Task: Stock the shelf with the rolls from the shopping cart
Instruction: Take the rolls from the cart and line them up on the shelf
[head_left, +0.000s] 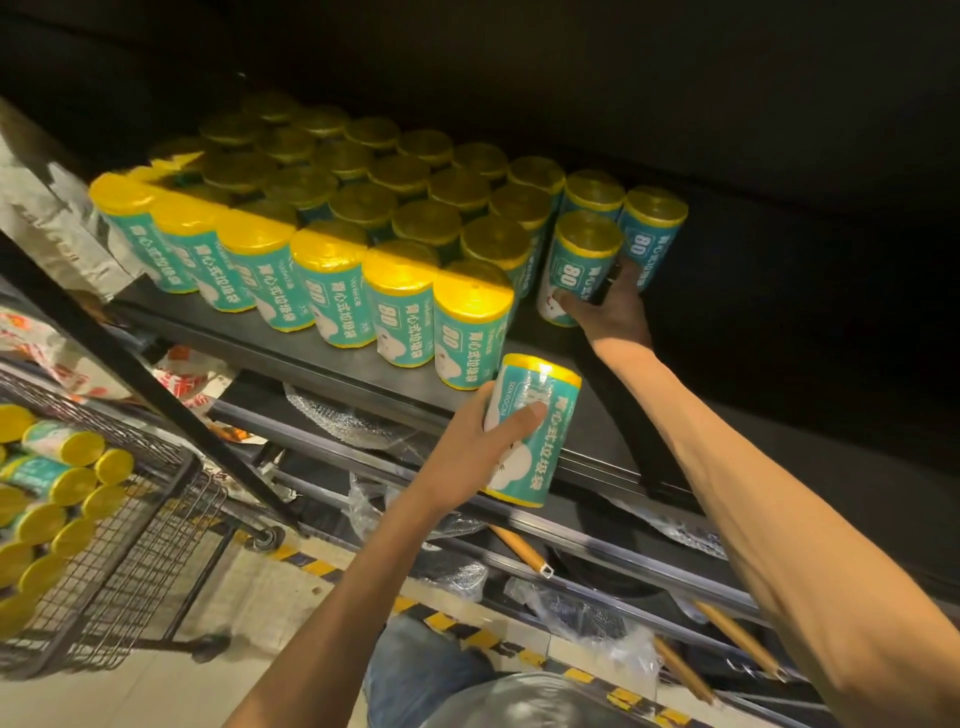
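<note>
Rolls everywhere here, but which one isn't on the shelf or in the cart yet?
The roll gripped in the left hand, held in the air just below the shelf edge. The right hand grips another roll already standing on the shelf.

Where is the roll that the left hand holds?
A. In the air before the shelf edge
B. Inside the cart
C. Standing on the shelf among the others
A: the left hand grips the roll in front of the shelf edge, not set down.
</note>
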